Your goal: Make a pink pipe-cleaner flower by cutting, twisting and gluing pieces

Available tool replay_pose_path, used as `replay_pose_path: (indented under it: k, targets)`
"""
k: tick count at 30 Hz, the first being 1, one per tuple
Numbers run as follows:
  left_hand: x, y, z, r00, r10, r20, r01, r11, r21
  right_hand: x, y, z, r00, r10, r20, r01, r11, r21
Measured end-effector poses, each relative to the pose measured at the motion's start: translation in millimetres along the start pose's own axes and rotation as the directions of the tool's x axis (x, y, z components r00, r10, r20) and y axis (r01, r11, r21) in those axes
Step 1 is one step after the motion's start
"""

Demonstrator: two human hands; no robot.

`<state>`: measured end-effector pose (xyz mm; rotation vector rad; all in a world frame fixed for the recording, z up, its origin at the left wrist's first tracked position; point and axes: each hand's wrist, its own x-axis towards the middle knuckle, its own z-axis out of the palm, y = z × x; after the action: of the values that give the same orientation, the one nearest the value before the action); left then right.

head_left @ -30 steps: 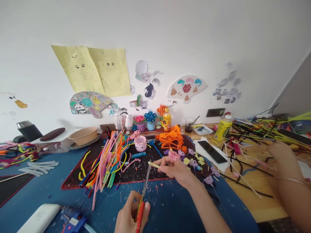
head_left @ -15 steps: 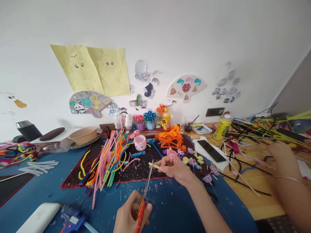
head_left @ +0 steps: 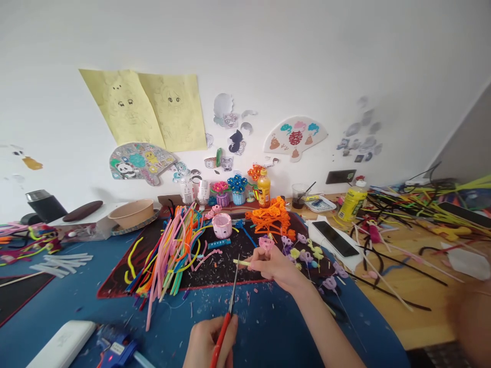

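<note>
My left hand [head_left: 209, 343] is at the bottom centre, closed round the red handles of a pair of scissors [head_left: 231, 299]. The blades point up toward the pale yellow-green stem [head_left: 241, 262] that sticks out to the left of my right hand. My right hand [head_left: 273, 269] pinches this stem above the black mat [head_left: 226, 266]; a pink pipe-cleaner flower [head_left: 265, 243] sits at its top, just over my fingers. The scissor tips reach the stem's free end.
A heap of coloured pipe cleaners [head_left: 174, 253] lies left of the mat, with a pink pot [head_left: 222, 225] and orange shapes [head_left: 272, 219] behind. Small flowers [head_left: 307, 255], a phone [head_left: 335, 238] and black stems [head_left: 399, 245] lie right. A glue gun [head_left: 117, 350] lies bottom left. Another person's blurred arm [head_left: 473, 327] is far right.
The other person's hand has left the wooden table at the right and dropped to the lower right corner. My left hand with the scissors has slid a little lower; my right hand shifted slightly left.
</note>
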<state>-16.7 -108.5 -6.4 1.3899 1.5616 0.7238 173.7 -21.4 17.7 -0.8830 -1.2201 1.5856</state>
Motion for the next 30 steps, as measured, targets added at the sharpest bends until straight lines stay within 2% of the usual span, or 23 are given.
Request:
replay_pose_path:
  k: [7, 12, 17, 20, 22, 26, 30]
  targets:
    - [14.3, -4.4, 3.8, 0.994, -0.058, 0.097, 0.061, 0.998, -0.028, 5.3, -8.7, 0.3, 0.991, 0.067, -0.112, -0.096, 0.957, -0.273]
    - [18.9, -3.0, 3.7, 0.991, -0.101, 0.084, 0.108, 0.991, -0.078, 11.2, -4.4, -2.0, 0.985, 0.066, -0.157, -0.115, 0.938, -0.327]
    - [18.0, -6.6, 2.0, 0.999, 0.037, 0.04, -0.031, 0.99, -0.141, 11.2, 7.7, -6.7, 0.988, 0.081, -0.128, -0.112, 0.958, -0.263]
    - [15.2, -7.6, 2.3, 0.989, 0.144, -0.037, -0.148, 0.974, -0.169, 10.5, 11.8, -7.3, 0.993, 0.07, -0.098, -0.083, 0.987, -0.14]
    - [13.3, -6.2, 0.9, 0.981, 0.179, -0.077, -0.188, 0.973, -0.131, 10.6, 11.7, -6.8, 0.996, 0.039, -0.075, -0.043, 0.997, -0.056]
    - [10.2, -2.2, -3.9, 0.989, 0.136, -0.06, -0.137, 0.99, -0.016, 10.2, 5.6, -5.6, 0.999, -0.018, -0.032, 0.019, 0.999, 0.025]
    - [7.0, 0.5, -7.2, 0.992, 0.119, -0.039, -0.119, 0.993, 0.019, 8.2, -0.9, -5.2, 1.0, -0.028, 0.003, 0.028, 0.998, 0.058]
